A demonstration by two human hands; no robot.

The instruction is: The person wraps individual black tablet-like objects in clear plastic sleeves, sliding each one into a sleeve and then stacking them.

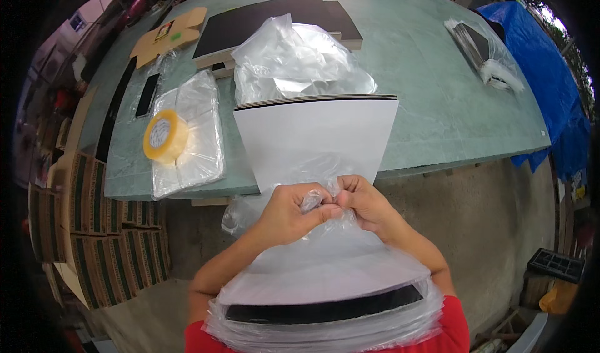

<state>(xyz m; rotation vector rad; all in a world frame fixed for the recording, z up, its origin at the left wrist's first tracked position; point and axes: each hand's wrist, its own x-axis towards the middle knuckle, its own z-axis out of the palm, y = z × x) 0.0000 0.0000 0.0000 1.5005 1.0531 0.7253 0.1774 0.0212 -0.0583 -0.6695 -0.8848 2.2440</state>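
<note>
My left hand (284, 214) and my right hand (369, 208) meet in front of me. Both have their fingers closed on gathered clear plastic film (311, 200). Beyond them, white panels (317, 131) with dark edges lean against the near table edge, their lower part behind the hands and film. Close to my body lies a film-wrapped stack, with a white sheet (325, 272) and a black strip (322, 309) showing through. Whether the gathered film belongs to this stack or the leaning panels, I cannot tell.
On the green table (425, 96) lie crumpled clear plastic (269, 59), dark boards (250, 28), flat clear bags (203, 118) under a tape roll (179, 141), cardboard (181, 31) and a wrapped bundle (478, 50). Cartons (112, 259) stand lower left; blue tarp (537, 59) hangs right.
</note>
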